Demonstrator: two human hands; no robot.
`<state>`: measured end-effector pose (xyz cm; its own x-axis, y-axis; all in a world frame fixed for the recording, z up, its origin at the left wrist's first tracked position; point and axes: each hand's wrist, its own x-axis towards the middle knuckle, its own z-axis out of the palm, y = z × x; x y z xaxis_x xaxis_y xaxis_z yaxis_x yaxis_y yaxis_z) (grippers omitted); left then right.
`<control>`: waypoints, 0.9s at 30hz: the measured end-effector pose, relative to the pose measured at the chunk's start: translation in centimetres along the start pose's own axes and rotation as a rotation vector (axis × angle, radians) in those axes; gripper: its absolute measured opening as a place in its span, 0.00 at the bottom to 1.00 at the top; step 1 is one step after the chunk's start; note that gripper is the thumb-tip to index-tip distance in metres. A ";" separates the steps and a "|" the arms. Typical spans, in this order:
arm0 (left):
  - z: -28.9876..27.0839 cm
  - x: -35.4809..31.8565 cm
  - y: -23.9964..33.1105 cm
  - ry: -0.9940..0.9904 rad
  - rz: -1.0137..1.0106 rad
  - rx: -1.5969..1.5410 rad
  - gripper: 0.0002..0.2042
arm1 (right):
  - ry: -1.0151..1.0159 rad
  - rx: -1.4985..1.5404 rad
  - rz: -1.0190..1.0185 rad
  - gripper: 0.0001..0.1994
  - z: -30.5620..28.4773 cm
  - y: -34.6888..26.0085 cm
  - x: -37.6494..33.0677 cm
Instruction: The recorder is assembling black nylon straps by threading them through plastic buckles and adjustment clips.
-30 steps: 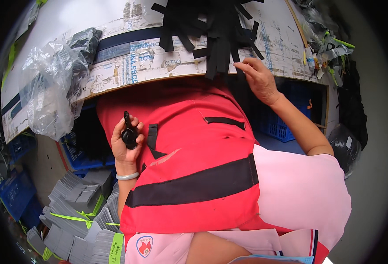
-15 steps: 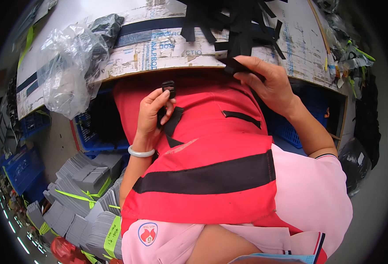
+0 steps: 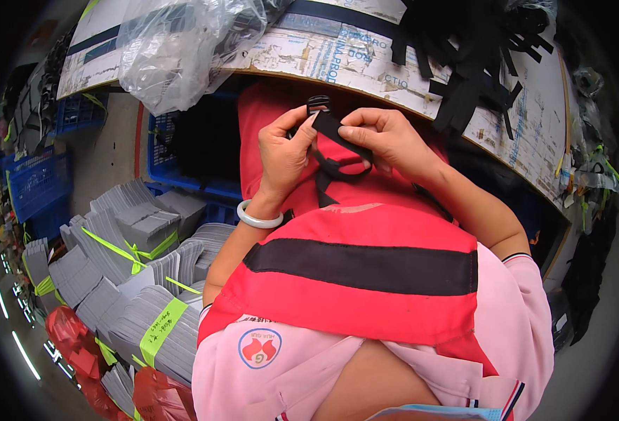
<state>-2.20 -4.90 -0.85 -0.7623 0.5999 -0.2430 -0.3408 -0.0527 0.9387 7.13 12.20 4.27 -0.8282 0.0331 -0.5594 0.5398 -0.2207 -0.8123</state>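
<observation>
My left hand [image 3: 283,156], with a pale bangle at the wrist, pinches a small black plastic buckle [image 3: 318,104] above my lap. My right hand [image 3: 387,139] holds a black webbing strap [image 3: 339,133] whose end meets the buckle between both thumbs; the strap's lower part loops down in front of a red fabric piece [image 3: 365,231] with a wide black band that lies over my lap. Both hands are close together just below the edge of the worktable [image 3: 302,59].
A pile of loose black straps [image 3: 467,52] lies on the table at upper right, a crumpled clear plastic bag [image 3: 183,49] at upper left. Bundles of grey pieces tied with green bands [image 3: 134,274] are stacked on the floor at left, beside blue crates [image 3: 36,186].
My right hand left the strap pile on the table and came down with a strap. My left hand rose with the buckle, and both hands now meet at it.
</observation>
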 end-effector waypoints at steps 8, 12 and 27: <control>-0.2 0.6 -1.7 0.082 0.232 0.185 0.10 | 0.039 0.314 0.023 0.10 0.5 1.2 1.5; -0.2 0.8 -1.9 0.116 0.290 0.242 0.09 | 0.053 0.415 0.026 0.10 1.1 0.7 1.3; -1.3 1.3 -1.9 -0.029 0.639 0.619 0.09 | 0.101 0.220 -0.127 0.18 0.7 1.5 3.2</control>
<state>-3.30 -5.04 -3.23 -0.6876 0.6244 0.3707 0.5099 0.0517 0.8587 5.16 11.26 1.37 -0.8621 0.1688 -0.4778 0.3778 -0.4145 -0.8279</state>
